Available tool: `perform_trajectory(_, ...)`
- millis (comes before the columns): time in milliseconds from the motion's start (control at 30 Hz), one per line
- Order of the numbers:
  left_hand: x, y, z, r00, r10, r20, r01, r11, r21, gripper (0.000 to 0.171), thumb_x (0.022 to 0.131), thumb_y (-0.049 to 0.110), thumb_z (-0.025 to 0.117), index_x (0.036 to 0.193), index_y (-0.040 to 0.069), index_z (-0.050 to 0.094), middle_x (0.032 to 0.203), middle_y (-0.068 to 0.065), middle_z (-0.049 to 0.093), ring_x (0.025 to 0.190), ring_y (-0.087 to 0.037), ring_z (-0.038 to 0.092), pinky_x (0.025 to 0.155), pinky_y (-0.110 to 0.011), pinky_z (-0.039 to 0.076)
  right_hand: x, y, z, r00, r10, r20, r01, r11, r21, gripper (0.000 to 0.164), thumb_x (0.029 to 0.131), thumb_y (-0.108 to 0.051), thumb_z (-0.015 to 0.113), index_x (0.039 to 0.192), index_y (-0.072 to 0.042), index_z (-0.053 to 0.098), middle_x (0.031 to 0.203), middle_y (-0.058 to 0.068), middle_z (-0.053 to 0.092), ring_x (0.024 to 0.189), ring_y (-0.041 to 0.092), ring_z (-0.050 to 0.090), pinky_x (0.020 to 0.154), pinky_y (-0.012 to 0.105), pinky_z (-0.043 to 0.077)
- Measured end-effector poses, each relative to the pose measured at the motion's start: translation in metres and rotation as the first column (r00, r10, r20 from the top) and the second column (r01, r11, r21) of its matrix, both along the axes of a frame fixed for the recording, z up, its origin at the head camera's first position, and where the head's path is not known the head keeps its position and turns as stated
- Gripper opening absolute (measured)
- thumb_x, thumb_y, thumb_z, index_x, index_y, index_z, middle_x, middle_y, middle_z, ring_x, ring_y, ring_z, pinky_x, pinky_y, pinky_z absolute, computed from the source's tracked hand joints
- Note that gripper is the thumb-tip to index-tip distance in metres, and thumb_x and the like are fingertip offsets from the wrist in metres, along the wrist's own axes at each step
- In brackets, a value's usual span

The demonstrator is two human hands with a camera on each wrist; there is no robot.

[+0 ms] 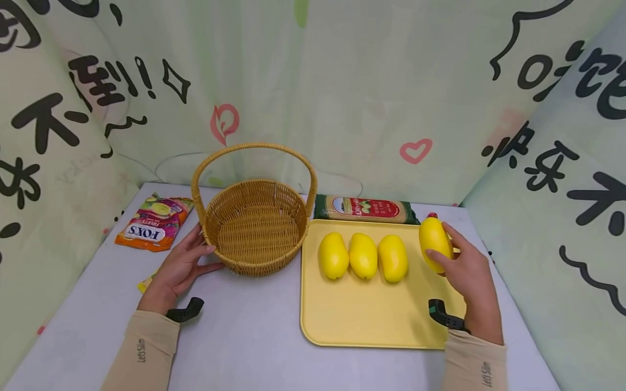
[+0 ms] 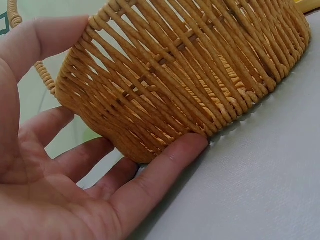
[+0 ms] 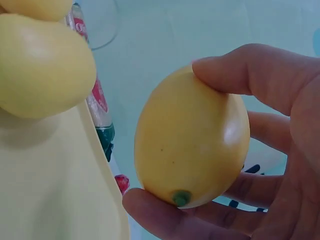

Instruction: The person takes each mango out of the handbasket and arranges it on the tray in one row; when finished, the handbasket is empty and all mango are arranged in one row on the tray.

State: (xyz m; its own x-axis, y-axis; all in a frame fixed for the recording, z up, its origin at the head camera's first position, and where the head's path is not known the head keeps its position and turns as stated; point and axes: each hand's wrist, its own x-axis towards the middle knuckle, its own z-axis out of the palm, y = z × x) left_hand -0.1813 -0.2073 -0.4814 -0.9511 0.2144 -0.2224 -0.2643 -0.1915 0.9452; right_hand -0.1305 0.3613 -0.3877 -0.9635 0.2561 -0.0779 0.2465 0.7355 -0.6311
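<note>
My right hand (image 1: 467,266) holds a glossy yellow mango (image 1: 434,244) over the right side of a yellow tray (image 1: 362,323). Thumb and fingers go round the fruit, and its green stem nub shows in the right wrist view. Three like mangoes (image 1: 363,256) lie in a row on the tray. At the left, my left hand (image 1: 178,266) holds the side of a brown wicker basket (image 1: 254,228) with a tall hoop handle. Up close in the left wrist view, the thumb touches the basket's rim (image 2: 95,22) and the fingers spread along its side and lower edge.
A Fox's candy bag (image 1: 155,224) lies left of the basket. Part of a yellow packet (image 1: 145,283) shows beside my left wrist. Behind the tray lies a long green-ended packet (image 1: 367,210), with a small red thing (image 3: 122,183) near it. Printed curtains (image 1: 342,98) surround the table.
</note>
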Motion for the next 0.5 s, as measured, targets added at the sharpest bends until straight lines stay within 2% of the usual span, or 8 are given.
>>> perform_trajectory(100, -0.001, 0.0, 0.0, 1.0, 0.001, -0.001, -0.001, 1.0, -0.001, 0.08, 0.11, 0.01, 0.053, 0.168, 0.046, 0.012, 0.181, -0.001, 0.006, 0.161, -0.037, 0.026, 0.112, -0.062, 0.05, -0.001, -0.001, -0.003, 1.0, 0.0, 0.0, 0.0, 0.996, 0.092, 0.083, 0.104, -0.036, 0.067, 0.17, -0.018, 0.021, 0.157, 0.037, 0.04, 0.116, 0.049, 0.054, 0.089, 0.051, 0.065)
perform_trajectory(233, -0.002, -0.001, 0.0, 1.0, 0.002, 0.005, -0.002, 1.0, -0.004, 0.08, 0.11, 0.011, 0.053, 0.168, 0.048, 0.012, 0.181, -0.001, 0.006, 0.16, -0.036, 0.026, 0.112, -0.061, 0.05, -0.002, -0.002, -0.005, 1.0, 0.001, -0.011, 0.001, 0.978, 0.21, 0.081, 0.103, -0.031, 0.067, 0.169, -0.011, 0.024, 0.149, 0.039, 0.045, 0.118, 0.053, 0.048, 0.102, 0.067, 0.053)
perform_trajectory(367, -0.003, -0.001, 0.0, 1.0, 0.002, 0.01, -0.002, 1.0, 0.0, 0.08, 0.11, 0.011, 0.053, 0.168, 0.048, 0.013, 0.181, -0.001, 0.007, 0.16, -0.036, 0.026, 0.112, -0.061, 0.051, -0.003, -0.003, -0.009, 1.0, -0.016, -0.007, 0.017, 0.966, 0.258, 0.081, 0.102, -0.028, 0.069, 0.168, -0.01, 0.026, 0.142, 0.039, 0.046, 0.115, 0.052, 0.046, 0.101, 0.069, 0.05)
perform_trajectory(500, -0.004, -0.001, 0.0, 1.0, 0.005, 0.015, -0.005, 1.0, -0.001, 0.08, 0.109, 0.011, 0.055, 0.167, 0.048, 0.015, 0.181, -0.001, 0.007, 0.159, -0.036, 0.028, 0.11, -0.058, 0.054, -0.007, -0.002, -0.015, 0.999, -0.044, 0.029, 0.035, 0.964, 0.264, 0.082, 0.101, -0.028, 0.069, 0.168, -0.012, 0.025, 0.141, 0.04, 0.044, 0.115, 0.053, 0.045, 0.101, 0.068, 0.05)
